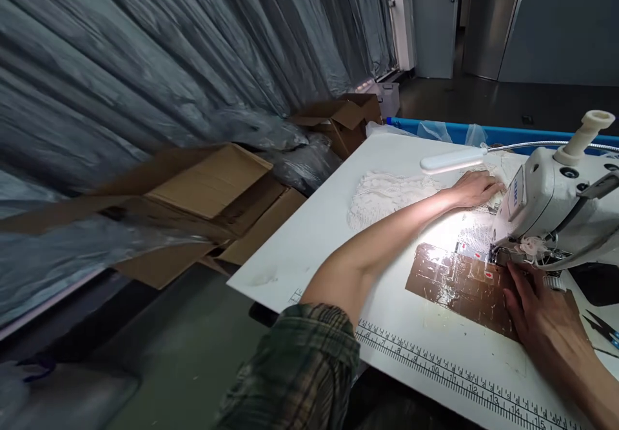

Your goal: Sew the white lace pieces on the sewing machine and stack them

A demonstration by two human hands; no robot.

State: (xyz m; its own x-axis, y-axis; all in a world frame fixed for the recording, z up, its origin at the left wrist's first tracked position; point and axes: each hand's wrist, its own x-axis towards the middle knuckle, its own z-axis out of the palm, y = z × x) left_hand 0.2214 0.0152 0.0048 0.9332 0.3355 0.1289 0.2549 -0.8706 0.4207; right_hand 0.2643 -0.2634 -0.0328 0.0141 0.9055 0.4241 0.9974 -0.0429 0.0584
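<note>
My left hand (476,189) reaches across the table behind the needle area of a white sewing machine (541,178). Its fingers are bent and close together on white lace fabric (391,195), which lies bunched to the left of the machine. A narrower part of the lace (476,233) runs toward the presser foot (498,254). My right hand (544,307) lies beside the foot, thumb and fingers stretched out and apart over a brown, tape-covered plate (457,288). Nothing shows in its grip; some fingertips are hidden by the machine.
A lit white lamp bar (452,159) hangs over the lace. Blue-handled snips (602,330) lie at the right. A printed ruler (445,372) follows the table's front edge. Open cardboard boxes (213,185) and plastic bags stand left, below a grey curtain (169,49).
</note>
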